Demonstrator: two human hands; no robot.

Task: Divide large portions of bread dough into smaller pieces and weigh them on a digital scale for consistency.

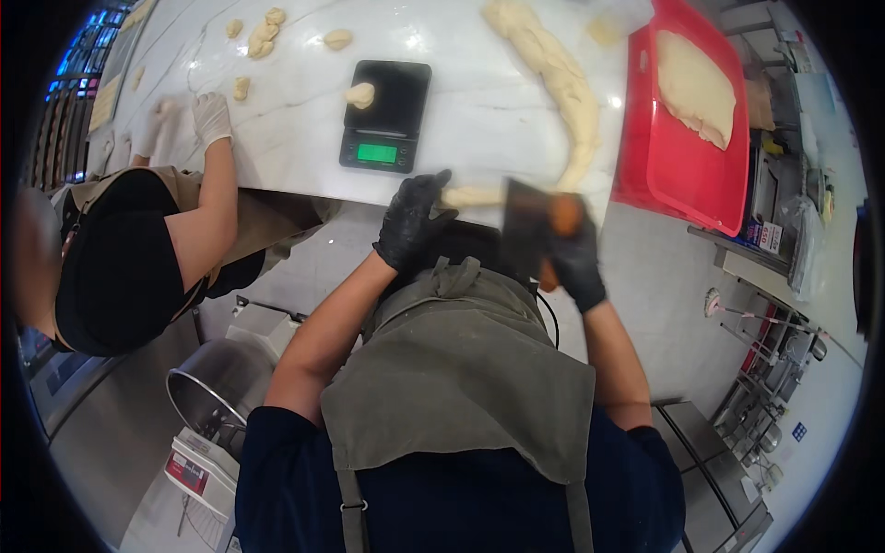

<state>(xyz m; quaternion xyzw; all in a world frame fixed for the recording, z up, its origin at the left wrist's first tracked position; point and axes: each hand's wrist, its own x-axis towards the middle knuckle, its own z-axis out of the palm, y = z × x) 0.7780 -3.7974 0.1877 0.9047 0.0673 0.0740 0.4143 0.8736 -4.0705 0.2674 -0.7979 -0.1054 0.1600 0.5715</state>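
My left hand, in a black glove, is at the near edge of the marble worktop. Its thumb and fingers lie on either side of the end of a thin dough strip. My right hand, also gloved in black, grips a bench scraper with an orange-brown handle. Motion blurs the scraper, and its dark blade hides part of the dough. Beyond it a long dough rope curves away across the worktop. A black digital scale with a lit green display carries a small dough lump.
Several dough pieces lie at the far left of the marble worktop. To the left, a co-worker in white gloves stands at the same table. A red plastic tub holding a dough slab is at right. A mixer bowl stands behind me.
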